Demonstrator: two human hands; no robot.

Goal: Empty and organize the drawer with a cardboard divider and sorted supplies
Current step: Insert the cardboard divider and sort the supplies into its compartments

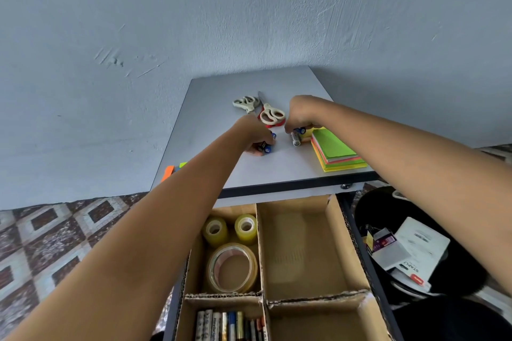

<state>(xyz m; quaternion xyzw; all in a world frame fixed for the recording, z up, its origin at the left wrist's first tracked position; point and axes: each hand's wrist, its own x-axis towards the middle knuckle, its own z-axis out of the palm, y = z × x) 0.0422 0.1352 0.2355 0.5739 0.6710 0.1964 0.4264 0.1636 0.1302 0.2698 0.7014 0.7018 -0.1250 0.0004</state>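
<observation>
A: Left hand [256, 137]?
B: Down on the desk [210, 124], near the middle. Fingers curled and clamped round blue-capped batteries [266, 147]. Count not clear.

A: Right hand [300, 113]?
B: A little farther back, knuckles up. Fingertips pinched together on a blue battery [300, 130]. Silver battery [296, 140] lying loose on the desk just under it. Touching or apart, cannot tell.

A: Else on the desk?
B: Stack of coloured sticky notes [336, 153] at the near right corner, green sheet on top, just beside the silver battery. Two pairs of scissors behind the hands: white scissors [246, 104] to the left, red-and-white scissors [272, 115] between the two hands. Orange and green flags [169, 171] at the near left edge, partly hidden by the left forearm.

A: Drawer [169, 318]?
B: Pulled out under the desk front, lined with the cardboard divider [260, 246], four compartments. Far left: two small tape rolls [214, 230] side by side, large tape roll [232, 267] in front of them. Near left: sorted batteries [230, 325] packed side by side.

A: Off to the right?
B: Black bin [374, 207] on the floor beside the drawer, with a white box [415, 266] and scraps of packaging inside.
</observation>
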